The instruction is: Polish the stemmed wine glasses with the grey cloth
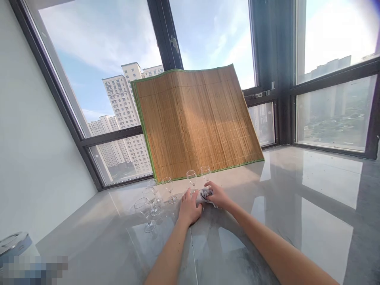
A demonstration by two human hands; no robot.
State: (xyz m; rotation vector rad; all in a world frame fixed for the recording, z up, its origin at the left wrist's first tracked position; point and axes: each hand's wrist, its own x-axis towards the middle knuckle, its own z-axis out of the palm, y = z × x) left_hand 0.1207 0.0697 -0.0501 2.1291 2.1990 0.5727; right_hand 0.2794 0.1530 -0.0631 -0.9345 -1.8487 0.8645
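My right hand (219, 195) is closed on a crumpled white cloth (206, 193) with dark markings. My left hand (190, 208) is just to the left, its fingers curled and its thumb beside the cloth. Something pale and partly see-through is between the two hands, but I cannot make out what my left hand grips. Behind the hands stand a clear stemmed glass (191, 175) and another stemmed glass (205, 171), both upright. To the left is a group of several more, among them a front glass (149, 226) and a glass farther right (168, 185).
The shiny grey tiled surface (231, 253) reflects the windows. A bamboo mat (198, 122) with green edging leans on the dark window frame (166, 35) behind the glasses. At the lower left is a lidded container (16, 247), partly blurred out. A white wall (32, 118) rises on the left.
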